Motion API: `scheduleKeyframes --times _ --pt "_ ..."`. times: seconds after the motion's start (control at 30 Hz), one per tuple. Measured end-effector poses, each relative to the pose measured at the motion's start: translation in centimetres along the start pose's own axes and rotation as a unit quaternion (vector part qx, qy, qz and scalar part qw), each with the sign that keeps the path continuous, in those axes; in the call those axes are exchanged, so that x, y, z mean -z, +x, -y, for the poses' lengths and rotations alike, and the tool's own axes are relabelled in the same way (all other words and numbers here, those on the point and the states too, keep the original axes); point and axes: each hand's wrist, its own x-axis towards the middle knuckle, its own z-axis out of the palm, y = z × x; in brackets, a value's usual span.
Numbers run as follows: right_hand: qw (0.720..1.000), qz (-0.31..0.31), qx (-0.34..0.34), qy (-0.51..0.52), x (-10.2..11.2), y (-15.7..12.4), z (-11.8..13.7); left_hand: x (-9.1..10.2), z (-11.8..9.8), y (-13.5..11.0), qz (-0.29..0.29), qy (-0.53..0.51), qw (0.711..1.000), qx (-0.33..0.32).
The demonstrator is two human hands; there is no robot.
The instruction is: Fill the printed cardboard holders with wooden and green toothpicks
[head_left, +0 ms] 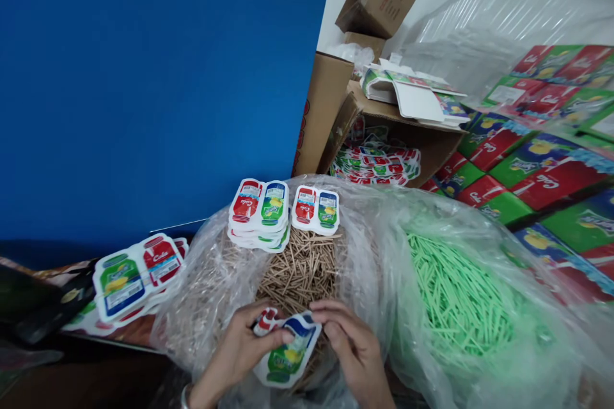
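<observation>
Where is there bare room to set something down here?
The widest patch is the thin green sticks, bordered by a clear plastic bag. A smaller patch of thin brown sticks shows between the white-edged printed cards and the left hand and right hand. It's crowded at far left, with overlapping cards, and inside the brown cardboard box.

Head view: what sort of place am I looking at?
Probably a packing or storage room: brown sticks and green sticks in plastic bags, stacked printed cartons on the right, and an open cardboard box holding printed cutouts.
</observation>
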Motion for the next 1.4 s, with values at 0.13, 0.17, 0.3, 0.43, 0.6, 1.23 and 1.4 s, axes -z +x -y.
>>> scheduleKeyframes --times 0.13,0.17,0.3,0.43,0.6,1.23,1.4 --pt "0.997 0.068 -0.012 -0.035 -0.5 0.1 0.1 0.3 0.1 0.1 0.032 0.049 0.998 -0.035" --pt "0.994 0.097 -0.023 -0.047 -0.7 0.2 0.3 0.3 0.1 0.2 0.046 0.065 0.996 -0.051" --pt "0.991 0.121 -0.019 -0.051 -0.8 0.4 0.3 0.5 0.3 0.2 0.058 0.082 0.993 -0.063" --pt "0.999 -0.036 -0.013 0.033 -0.6 -0.6 -0.7 0.8 0.1 0.1 0.013 0.039 0.998 -0.045" --pt "0.993 -0.029 -0.085 0.08 -2.4 -2.4 -1.4 0.6 0.2 0.0 -0.033 0.032 0.992 -0.118" --pt "0.998 -0.039 0.025 -0.037 -2.0 -0.5 -1.6 1.7 0.5 0.0 -0.052 -0.058 0.993 -0.087" --pt "0.994 -0.09 0.032 -0.044 -2.3 -0.1 -1.4 1.6 0.6 0.2 -0.095 -0.065 0.992 -0.059"
